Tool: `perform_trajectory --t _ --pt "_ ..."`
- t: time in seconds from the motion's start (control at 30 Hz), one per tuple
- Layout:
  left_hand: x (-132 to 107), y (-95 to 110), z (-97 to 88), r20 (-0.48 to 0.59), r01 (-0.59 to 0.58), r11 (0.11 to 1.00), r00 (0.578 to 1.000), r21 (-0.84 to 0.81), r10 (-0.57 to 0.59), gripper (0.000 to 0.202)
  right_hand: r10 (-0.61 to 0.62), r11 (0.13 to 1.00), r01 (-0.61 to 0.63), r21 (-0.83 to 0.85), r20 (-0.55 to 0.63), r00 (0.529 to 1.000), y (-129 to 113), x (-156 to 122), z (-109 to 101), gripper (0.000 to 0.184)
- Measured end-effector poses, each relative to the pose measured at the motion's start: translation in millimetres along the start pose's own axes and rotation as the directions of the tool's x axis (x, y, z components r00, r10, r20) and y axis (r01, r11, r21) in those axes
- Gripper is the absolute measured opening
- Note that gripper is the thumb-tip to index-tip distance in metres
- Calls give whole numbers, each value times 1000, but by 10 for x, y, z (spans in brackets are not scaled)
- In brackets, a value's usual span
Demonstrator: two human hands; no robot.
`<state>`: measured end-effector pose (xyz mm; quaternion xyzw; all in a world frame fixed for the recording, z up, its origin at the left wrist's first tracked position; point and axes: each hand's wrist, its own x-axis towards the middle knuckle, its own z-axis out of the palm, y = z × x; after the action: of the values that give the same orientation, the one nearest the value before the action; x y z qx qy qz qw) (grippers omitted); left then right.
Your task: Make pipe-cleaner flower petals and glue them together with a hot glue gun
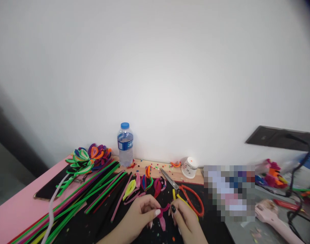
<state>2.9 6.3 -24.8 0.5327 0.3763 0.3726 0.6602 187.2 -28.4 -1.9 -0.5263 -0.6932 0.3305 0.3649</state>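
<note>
Low in the view, my left hand point(141, 211) and my right hand point(181, 215) meet over a black mat point(99, 225). Both pinch a bent pink pipe cleaner point(163, 214) between thumb and fingertips; a pink loop of it hangs below the fingers. Just beyond my hands lie several folded pipe-cleaner loops point(144, 183) in yellow, pink, blue and magenta. Red-handled scissors point(188, 196) lie right beside my right hand, blades pointing to the back left.
Long green, pink and black pipe cleaners point(89, 196) fan out at the left, with a heap of finished looped pieces point(90, 156) behind. A water bottle point(125, 144) and a white tub point(189, 167) stand by the wall. Another person's hand point(269, 211) rests at the right.
</note>
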Motion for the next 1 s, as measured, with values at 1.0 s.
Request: perform_trajectory --t 1.0 --pt "16 13 -16 12 15 1000 1000 -7 -15 30 -27 997 27 -76 -3 1000 26 -1 10 22"
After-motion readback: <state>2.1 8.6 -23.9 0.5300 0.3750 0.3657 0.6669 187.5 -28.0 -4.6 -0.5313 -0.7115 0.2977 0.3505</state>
